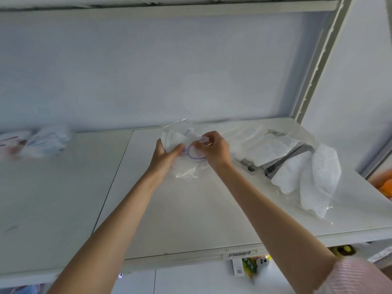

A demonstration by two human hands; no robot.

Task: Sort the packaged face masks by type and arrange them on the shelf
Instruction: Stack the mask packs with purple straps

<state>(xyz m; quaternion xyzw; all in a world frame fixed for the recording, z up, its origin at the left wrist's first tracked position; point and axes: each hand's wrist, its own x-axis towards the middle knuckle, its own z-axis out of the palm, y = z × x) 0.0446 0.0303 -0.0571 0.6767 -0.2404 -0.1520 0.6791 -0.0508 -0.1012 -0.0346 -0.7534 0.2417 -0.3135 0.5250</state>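
Note:
A clear-wrapped pack of white face masks (182, 143) with a purple print sits at the middle of the white shelf (191, 209), near the back. My left hand (164, 154) grips its left side from below. My right hand (214, 148) pinches the plastic at its top right. To the right lie more packs of white masks (307, 172) in clear wrap, spread loosely. At the far left, a blurred pile of bluish and pinkish mask packs (40, 141) rests against the back wall.
A shiny metal stand (284, 158) lies among the right-hand packs. The shelf upright (318, 60) rises at the right. A barcode label (239, 254) is on the front edge, with hanging goods (254, 266) below. An upper shelf (169, 5) is overhead.

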